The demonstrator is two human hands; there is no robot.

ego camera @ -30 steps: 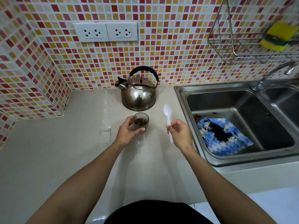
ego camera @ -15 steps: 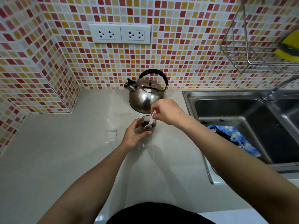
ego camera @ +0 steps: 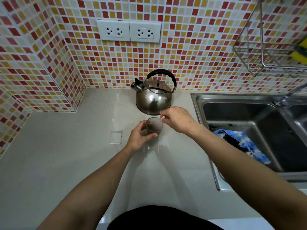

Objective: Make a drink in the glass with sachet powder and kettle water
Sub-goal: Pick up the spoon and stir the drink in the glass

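- Where the beige countertop (ego camera: 49,163) runs into the tiled corner, a small clear glass (ego camera: 155,126) stands upright, just in front of the kettle and holding a blurred brownish drink.
- The left hand (ego camera: 141,138) is wrapped round the near and left side of the glass, fingers and thumb closed on its wall.
- The right hand (ego camera: 178,119) hovers over the glass's right rim, fingertips pinched on the end of a white plastic spoon (ego camera: 162,118); only a small white tip shows, and the rest is hidden by the hand or lost in blur inside the glass.
- A steel whistling kettle (ego camera: 153,98) with a black arched handle sits close behind the glass, spout turned left, against the mosaic wall (ego camera: 191,47).
- A small clear torn sachet (ego camera: 116,136) lies flat on the counter, left of the left hand and apart from it.
- The right forearm crosses over the left rim of the steel sink (ego camera: 197,100); a blue-and-white cloth (ego camera: 240,145) with dark specks lies in the basin.
- A double socket plate (ego camera: 128,30) is set in the tiles above the kettle.
- A wire rack (ego camera: 265,52) hangs at upper right with a yellow sponge (ego camera: 299,53) at the frame edge; the tap (ego camera: 289,95) shows only in part.
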